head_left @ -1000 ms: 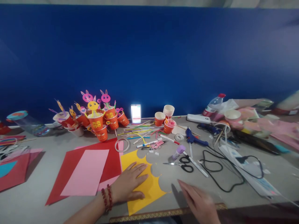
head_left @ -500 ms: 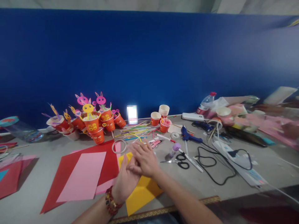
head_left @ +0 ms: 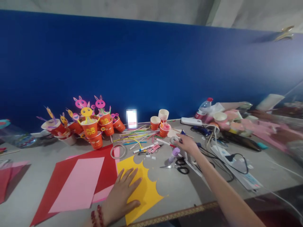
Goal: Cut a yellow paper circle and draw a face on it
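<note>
Yellow sheet [head_left: 144, 189], with scalloped cut-outs along its far edge, lies flat at the table's [head_left: 177, 192] near edge, beside red [head_left: 107, 170] and pink sheets [head_left: 78, 183]. Left hand [head_left: 123, 192] presses on it, fingers spread and flat; an even, steady palm probably best keeps the sheet from sliding. Right hand [head_left: 187, 143] reaches over the scissors [head_left: 178, 165] to the glue gun [head_left: 197, 145]; whether its fingers are closed cannot be told.
</note>
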{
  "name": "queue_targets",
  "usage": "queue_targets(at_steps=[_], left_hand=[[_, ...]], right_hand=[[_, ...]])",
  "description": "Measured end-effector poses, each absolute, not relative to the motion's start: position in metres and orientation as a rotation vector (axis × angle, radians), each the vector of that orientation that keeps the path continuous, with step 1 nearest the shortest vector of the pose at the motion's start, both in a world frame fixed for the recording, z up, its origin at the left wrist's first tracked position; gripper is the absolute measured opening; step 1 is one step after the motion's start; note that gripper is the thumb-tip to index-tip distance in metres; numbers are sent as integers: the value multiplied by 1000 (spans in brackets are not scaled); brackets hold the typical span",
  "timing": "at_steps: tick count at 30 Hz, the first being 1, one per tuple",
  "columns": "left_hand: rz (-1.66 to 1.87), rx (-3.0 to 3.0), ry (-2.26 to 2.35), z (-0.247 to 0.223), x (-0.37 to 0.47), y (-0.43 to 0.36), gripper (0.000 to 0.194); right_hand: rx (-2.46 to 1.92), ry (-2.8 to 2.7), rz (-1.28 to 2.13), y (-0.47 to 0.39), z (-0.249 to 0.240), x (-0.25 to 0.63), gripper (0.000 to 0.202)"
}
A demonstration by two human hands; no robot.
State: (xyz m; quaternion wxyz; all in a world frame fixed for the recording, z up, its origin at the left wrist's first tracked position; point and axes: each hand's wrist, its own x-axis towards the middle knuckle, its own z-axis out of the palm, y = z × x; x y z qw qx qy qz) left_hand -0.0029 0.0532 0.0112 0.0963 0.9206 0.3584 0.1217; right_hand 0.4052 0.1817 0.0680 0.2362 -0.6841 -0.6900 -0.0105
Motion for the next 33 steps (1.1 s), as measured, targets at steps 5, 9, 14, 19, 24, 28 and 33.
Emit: queue_targets(at_steps=[5,9,14,19,24,28,33], left_hand=[[262,2770,1052,11,-7,45,75],[221,2748,1063,12,-10,41,74],[272,2738,1051,10,-7,41,70],[462,2628,1111,13,-4,46,55],[766,2339,1384,20,-8,58,50],[717,2417,1352,20,-6,72,68],[633,2437,1286,16,8,79,68]], right_hand=[[-1915,-1916,-42,193,41,403,33],[-1940,-1717,-126,187,61,411,42],[-1545,-1466,-239,142,104,368,47],[-1127,-2099,159,89,85,269,49],[-1161,-2257,395,79,30,220,61],[-1208,-2282,497,79,17,219,67],[-1284,-2246,493,77,12,236,78]])
